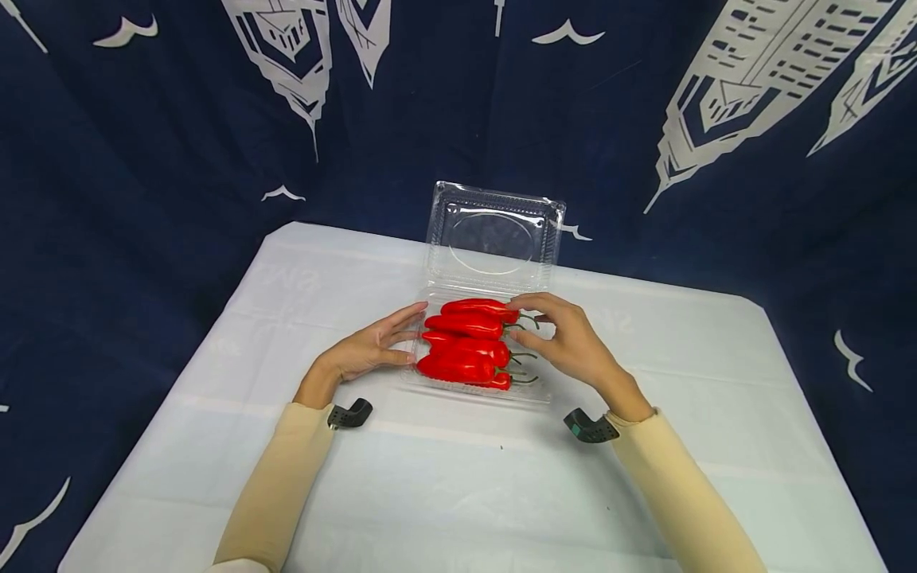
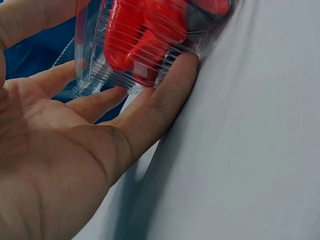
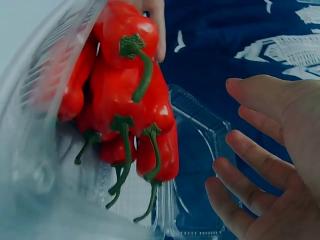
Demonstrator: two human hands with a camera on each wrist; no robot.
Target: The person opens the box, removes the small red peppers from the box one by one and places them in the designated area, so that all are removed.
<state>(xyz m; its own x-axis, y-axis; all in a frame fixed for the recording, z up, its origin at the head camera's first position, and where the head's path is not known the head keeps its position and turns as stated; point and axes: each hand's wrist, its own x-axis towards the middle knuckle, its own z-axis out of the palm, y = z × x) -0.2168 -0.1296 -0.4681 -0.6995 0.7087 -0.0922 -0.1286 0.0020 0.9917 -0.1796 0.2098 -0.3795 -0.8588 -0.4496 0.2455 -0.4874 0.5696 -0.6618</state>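
Several red peppers point(image 1: 458, 368) with green stems lie heaped in a clear plastic clamshell container point(image 1: 526, 395), their stems point(image 3: 147, 80) pointing right. Its hinged lid point(image 1: 494, 239) stands raised at the back. At the container's left end is my left hand point(image 1: 367, 347), fingers spread. In the left wrist view, fingertips point(image 2: 186, 62) rest against the ribbed end wall. My right hand point(image 1: 569, 341) hovers by the stem end on the other side, its fingers loosely bent. Nothing lies between its fingers in the right wrist view.
A white cloth covers the table point(image 1: 458, 493) around the container. Behind it hangs a dark blue curtain point(image 1: 179, 159) printed with white buildings and birds. Each wrist wears a black device point(image 1: 351, 414) at the sleeve end.
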